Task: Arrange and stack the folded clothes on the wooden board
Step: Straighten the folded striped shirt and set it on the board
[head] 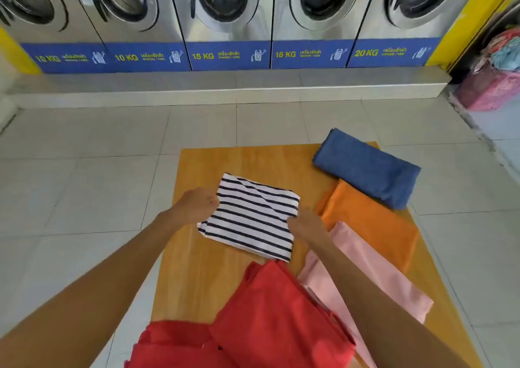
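Note:
A folded navy-and-white striped garment [251,215] lies in the middle of the wooden board [253,159]. My left hand [197,204] grips its left edge, and my right hand [305,224] holds its right edge. A folded blue garment [368,167] sits at the board's far right corner. Beside it lies a folded orange garment [368,221], then a pink one [374,277] partly under my right forearm. A red garment [275,319] lies at the near edge.
The board rests on a pale tiled floor [84,187]. A row of steel front-loading washing machines [225,15] stands on a raised step at the back. A pink basket heaped with laundry [492,86] sits at the far right.

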The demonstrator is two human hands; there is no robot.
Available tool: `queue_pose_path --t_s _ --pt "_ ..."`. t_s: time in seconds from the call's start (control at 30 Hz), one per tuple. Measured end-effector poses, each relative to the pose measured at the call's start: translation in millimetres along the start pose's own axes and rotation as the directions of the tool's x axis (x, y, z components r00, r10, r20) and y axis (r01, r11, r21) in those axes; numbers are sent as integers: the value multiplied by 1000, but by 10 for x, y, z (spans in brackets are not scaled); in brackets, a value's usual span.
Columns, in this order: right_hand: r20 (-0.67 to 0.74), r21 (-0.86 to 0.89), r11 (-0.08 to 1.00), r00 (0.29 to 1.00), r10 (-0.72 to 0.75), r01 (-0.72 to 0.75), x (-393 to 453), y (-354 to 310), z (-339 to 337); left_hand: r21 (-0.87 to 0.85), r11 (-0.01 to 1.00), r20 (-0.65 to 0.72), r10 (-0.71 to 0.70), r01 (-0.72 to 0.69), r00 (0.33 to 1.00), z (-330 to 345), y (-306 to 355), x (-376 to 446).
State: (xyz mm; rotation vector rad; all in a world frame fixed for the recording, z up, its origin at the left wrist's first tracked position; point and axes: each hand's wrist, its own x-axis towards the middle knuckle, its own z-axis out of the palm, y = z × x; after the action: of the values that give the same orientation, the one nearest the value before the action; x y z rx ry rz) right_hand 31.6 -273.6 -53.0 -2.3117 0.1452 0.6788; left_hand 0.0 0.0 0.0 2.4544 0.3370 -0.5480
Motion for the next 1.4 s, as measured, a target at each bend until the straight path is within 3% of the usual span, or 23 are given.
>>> queue_pose_path --t_s 0.1,0.2,0.37,0.57,0.73,0.9,0.97,1.17,1.4 --pt "-47 108 987 991 123 -117 124 77 61 -34 997 -59 -73 71 996 158 -25 175" --pt "-26 251 961 992 126 -116 186 84 214 -152 970 -101 -207 190 973 310 55 261" --pt "4 393 908 988 153 -143 258 -91 309 -337 846 -14 -443 413 896 494 18 431" --pt "25 501 865 999 -35 18 321 -407 333 -626 678 83 -431 384 898 552 -223 390" --pt "-15 490 866 994 -105 98 675 -876 404 -710 620 15 -461 334 887 146 -503 485" --pt "-22 577 802 985 -170 151 1105 -1446 417 -769 613 -137 -432 179 891 -389 -626 823" --pt "-37 577 803 987 -158 150 1330 -1602 448 -766 626 -221 -466 143 857 -527 -656 1035" --pt "-51 441 892 995 -83 97 1805 -1413 732 -525 809 -364 -495 265 789 -223 -856 1461" --pt "-89 437 893 993 -76 107 1852 -1364 762 -515 816 -432 -512 263 742 -149 -873 1494"
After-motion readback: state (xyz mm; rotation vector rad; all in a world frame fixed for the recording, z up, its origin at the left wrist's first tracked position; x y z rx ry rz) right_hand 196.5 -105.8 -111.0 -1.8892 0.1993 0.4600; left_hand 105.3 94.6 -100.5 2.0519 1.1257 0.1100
